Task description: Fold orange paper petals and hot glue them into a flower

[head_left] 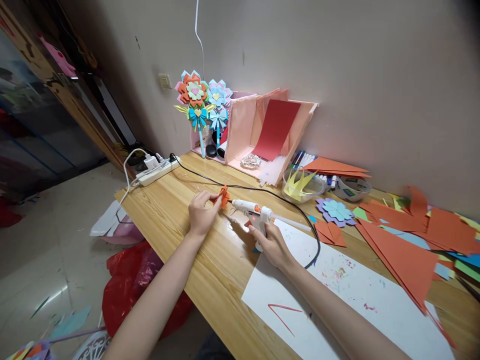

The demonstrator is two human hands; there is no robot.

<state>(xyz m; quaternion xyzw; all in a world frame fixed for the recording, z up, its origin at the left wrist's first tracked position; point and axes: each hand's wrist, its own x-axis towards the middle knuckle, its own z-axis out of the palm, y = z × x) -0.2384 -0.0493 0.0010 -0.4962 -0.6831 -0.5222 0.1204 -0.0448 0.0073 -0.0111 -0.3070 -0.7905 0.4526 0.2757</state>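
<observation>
My left hand (202,212) pinches a small folded orange paper piece (225,197) above the wooden table. In my right hand (273,242) is a white glue gun (251,209), its nozzle pointing left, close to the orange piece; whether they touch I cannot tell. A glue stick (292,222) sticks out of the gun's back. Under my right forearm lies a white sheet (337,295) with coloured marks. A blue and purple paper flower (335,212) and a folded orange piece (330,233) lie to the right of the gun.
A black cord (262,189) loops across the table (210,280). A power strip (157,172) sits at the left edge. Paper flowers (195,92) and a pink box (243,130) stand against the wall. Plastic bowls (303,187) and orange paper sheets (401,255) are at the right.
</observation>
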